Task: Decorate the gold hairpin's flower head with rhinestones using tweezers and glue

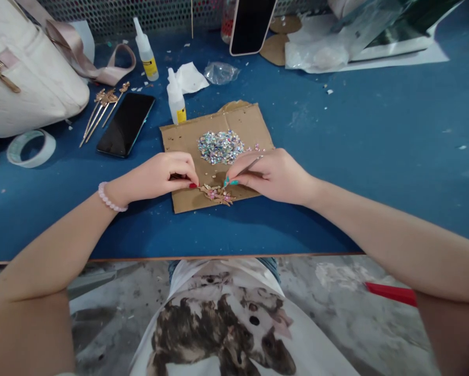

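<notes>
On a piece of cardboard (191, 201) lies a gold hairpin ornament (217, 195) with pink flower-like decorations. My left hand (172, 175) is closed, with thumb and fingertip pinching the ornament's left end. My right hand (273, 175) grips slim metal tweezers (252, 164), whose tip comes down at the ornament's upper edge. Whether anything tiny sits in that tip is too small to tell. Just behind both hands, a heap of shiny rhinestones (221, 147) covers the middle of the cardboard, with a few pink ones partly behind my right hand.
Two glue bottles (177, 102) (146, 52) stand behind the cardboard at the left. A black phone (126, 124), several gold hairpins (101, 112), a tape roll (31, 148) and a white bag (26, 78) are on the left. Another phone (252, 26) leans at the back near plastic bags (320, 52).
</notes>
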Demonstrator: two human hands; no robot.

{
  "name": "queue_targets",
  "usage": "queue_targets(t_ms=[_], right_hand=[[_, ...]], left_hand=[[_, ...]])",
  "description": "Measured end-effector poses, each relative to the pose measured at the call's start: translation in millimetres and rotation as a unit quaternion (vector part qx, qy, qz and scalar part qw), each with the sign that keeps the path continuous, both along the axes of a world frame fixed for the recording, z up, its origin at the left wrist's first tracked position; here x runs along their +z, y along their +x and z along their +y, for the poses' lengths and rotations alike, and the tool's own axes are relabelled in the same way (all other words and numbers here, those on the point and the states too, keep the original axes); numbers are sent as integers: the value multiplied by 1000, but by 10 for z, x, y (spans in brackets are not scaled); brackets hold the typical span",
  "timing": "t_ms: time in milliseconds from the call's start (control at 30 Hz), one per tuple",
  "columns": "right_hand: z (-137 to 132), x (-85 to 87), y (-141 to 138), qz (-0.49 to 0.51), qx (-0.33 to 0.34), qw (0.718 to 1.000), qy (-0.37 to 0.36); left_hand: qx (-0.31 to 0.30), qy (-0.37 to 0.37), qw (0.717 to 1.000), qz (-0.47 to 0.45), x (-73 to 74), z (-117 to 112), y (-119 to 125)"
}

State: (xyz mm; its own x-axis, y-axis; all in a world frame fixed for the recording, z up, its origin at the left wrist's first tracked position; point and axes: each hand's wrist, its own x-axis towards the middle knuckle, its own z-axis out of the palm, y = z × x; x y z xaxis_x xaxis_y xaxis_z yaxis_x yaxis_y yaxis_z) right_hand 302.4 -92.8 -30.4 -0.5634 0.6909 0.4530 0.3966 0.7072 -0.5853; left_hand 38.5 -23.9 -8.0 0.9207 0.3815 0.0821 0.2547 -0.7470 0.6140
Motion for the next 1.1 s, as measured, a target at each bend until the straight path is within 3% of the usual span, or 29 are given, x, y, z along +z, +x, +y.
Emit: queue_targets(t_ms=[467,767,1100], right_hand=[[-18,-10,16,11,-64,998,-22],[-74,34,36,-23,-33,999,37],[-105,48,13,-30,-38,997,53]], left_hand=[[1,0,1000,5,14,-7,5],[3,8,1000,8,30,-23,5],[8,-4,1000,16,25,-16,9]])
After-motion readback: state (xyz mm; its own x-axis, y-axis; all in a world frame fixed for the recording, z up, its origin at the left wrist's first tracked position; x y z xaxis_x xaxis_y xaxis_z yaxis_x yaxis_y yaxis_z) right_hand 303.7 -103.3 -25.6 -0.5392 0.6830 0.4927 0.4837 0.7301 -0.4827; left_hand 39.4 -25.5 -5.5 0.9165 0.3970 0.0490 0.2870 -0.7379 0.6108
